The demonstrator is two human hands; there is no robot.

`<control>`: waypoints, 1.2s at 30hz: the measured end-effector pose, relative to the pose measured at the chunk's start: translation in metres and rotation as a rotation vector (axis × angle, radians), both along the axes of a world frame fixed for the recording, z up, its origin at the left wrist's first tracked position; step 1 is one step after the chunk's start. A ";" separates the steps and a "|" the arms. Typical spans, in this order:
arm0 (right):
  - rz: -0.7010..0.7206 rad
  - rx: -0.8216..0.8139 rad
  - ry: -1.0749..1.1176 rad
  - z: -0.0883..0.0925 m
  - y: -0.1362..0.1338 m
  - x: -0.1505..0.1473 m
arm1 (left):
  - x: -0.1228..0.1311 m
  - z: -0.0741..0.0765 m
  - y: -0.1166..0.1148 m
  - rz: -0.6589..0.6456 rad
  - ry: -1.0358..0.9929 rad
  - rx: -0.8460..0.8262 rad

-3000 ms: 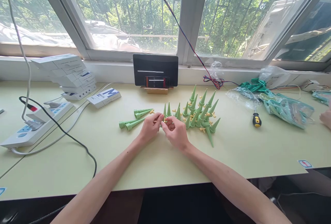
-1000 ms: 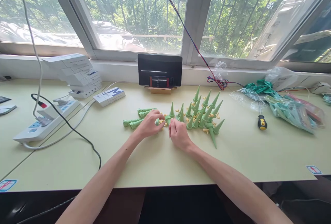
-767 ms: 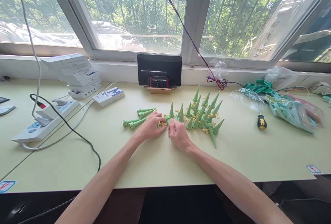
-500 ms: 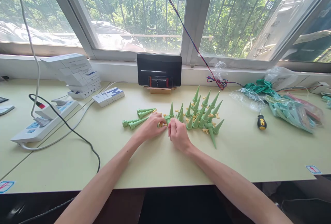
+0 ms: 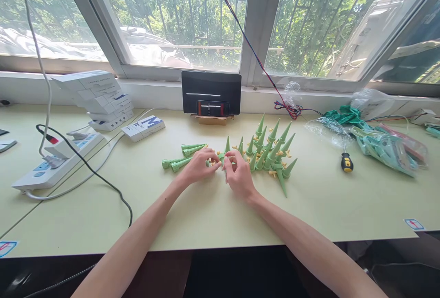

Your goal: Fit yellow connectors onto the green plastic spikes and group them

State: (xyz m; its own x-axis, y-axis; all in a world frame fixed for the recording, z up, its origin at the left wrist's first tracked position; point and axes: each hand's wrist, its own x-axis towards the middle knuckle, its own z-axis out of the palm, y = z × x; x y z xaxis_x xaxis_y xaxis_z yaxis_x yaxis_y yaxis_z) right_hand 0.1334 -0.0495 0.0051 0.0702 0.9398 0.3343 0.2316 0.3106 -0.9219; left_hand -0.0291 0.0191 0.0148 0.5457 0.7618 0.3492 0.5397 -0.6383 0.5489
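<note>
My left hand [image 5: 203,165] is pinched closed beside a green plant watering spike [image 5: 221,156]; whatever its fingertips hold is covered. My right hand [image 5: 238,174] curls its fingers round that same spike, of which only the wide end shows between the hands. Directly behind them another green spike [image 5: 227,145] stands point up. To the left, several loose green spikes [image 5: 173,163] lie flat, partly behind my left hand. At right is a cluster of upright spikes [image 5: 271,149] with small yellow valves [image 5: 288,154] at their bases; one spike lies pointing toward me.
A tablet [image 5: 211,85] with a phone [image 5: 213,108] before it stands at the back. Left are stacked white boxes [image 5: 103,98] and a power strip [image 5: 58,162] with cables. A screwdriver [image 5: 347,162] and plastic bags [image 5: 383,146] lie right.
The fingers of my right hand have loosened and lifted slightly, opening a gap behind the thumb. My left fingers shifted a little at the spike. The view moved slightly.
</note>
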 end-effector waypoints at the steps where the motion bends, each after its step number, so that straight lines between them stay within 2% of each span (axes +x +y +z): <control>1: -0.010 0.001 0.001 0.000 0.000 0.001 | -0.001 0.002 0.000 0.006 -0.035 -0.029; 8: -0.035 0.019 -0.037 -0.001 0.002 0.002 | -0.001 0.008 0.000 0.001 -0.215 -0.194; 19: 0.004 0.042 -0.062 -0.005 0.005 0.001 | -0.001 0.009 -0.003 -0.023 -0.227 -0.234; 36: 0.053 0.024 -0.070 -0.001 0.003 0.001 | -0.001 0.005 -0.001 -0.026 -0.214 -0.200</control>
